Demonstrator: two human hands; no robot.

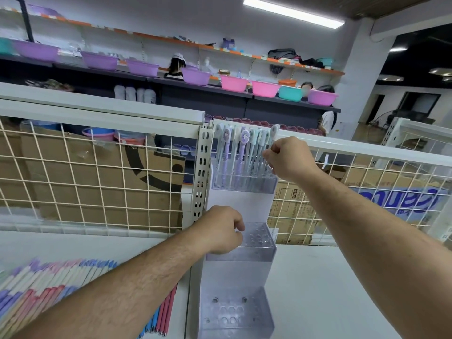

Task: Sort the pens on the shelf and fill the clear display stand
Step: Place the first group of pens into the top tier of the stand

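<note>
**One tier stocked, two bare**

One level of the clear plastic three-tier display stand (241,253) holds stock. Its top tier (244,184) carries a row of upright slim pens with purple, white and mint character caps (241,148). They stand close together across most of its width.

The right hand (289,159) is at the right end of that row. Thumb and forefinger pinch the barrel of a white-capped pen (274,132), which stands in or just above the last holes; I cannot tell whether it is seated.

The left hand (217,231) grips the stand at the left rim of the middle tier (259,237), fingers curled over the edge, apparently to steady it.

The middle tier shows only empty round holes, and so does the bottom tier (234,311). By my reckoning roughly a third of the filling is done.

Plenty of stock waits. A big fan of loose pens in pink, purple, blue and cream (49,277) lies on the white shelf board (342,289), well left of the stand and partly under the left forearm. They look roughly grouped by colour, though how well sorted they are I cannot say.
</note>
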